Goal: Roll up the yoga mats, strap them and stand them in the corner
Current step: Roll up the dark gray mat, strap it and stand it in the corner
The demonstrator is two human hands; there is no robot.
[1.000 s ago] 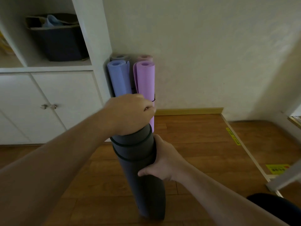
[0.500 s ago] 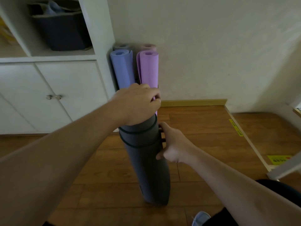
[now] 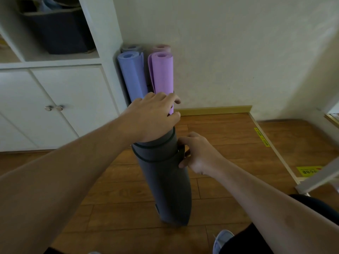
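A dark grey rolled yoga mat (image 3: 165, 180) stands on end on the wooden floor (image 3: 229, 143), out in front of the corner and not yet in it. Its surface is matte and plain. A thin dark strap (image 3: 154, 146) circles it in two loops near the top, and a small dark tab juts from its right side at strap level. Its long axis runs near vertical, top end leaning slightly left and away toward the corner, bottom end planted on the boards.

The left hand (image 3: 152, 118) rests over the top end, fingers curled over the far rim, gripping it. The right hand (image 3: 199, 153) pinches the tab at the mat's right side between thumb and fingers.

In the corner beside the white cabinet (image 3: 64, 92), a blue mat (image 3: 132, 74) and a lilac mat (image 3: 162, 72) stand upright, two more rolls behind them.
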